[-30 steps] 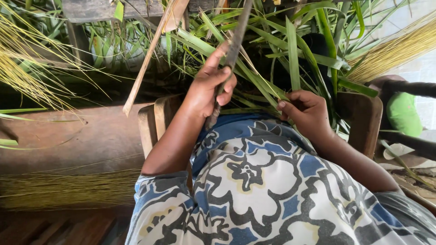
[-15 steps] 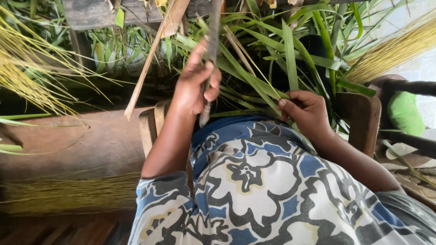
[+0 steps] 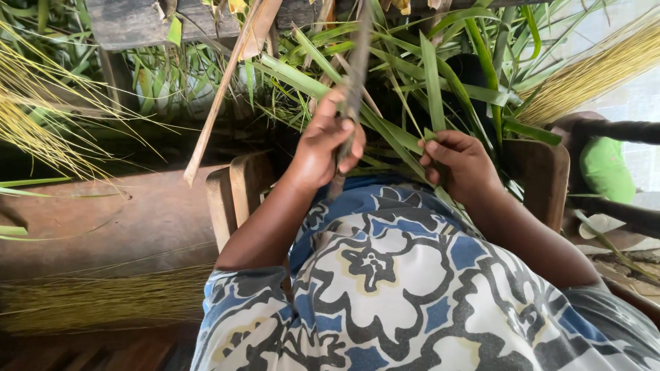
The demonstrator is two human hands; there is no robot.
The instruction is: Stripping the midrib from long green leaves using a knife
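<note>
Two hands busy: left hand (image 3: 323, 148) grip wrapped tight round a long dark blade-like stick (image 3: 354, 82), held upright; right hand (image 3: 457, 161) pinches a long green palm leaf (image 3: 432, 82) taut beside it for stripping.

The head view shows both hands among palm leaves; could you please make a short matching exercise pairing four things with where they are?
Things:
1. left hand
2. right hand
3. yellow fibre bundle
4. green object

Places:
A. upper right corner
B. pinching a green leaf strip
C. right edge, beside the wooden chair arm
D. gripping a dark blade-like stick

Pairs: 1-D, 2-B, 3-A, 4-C
</note>
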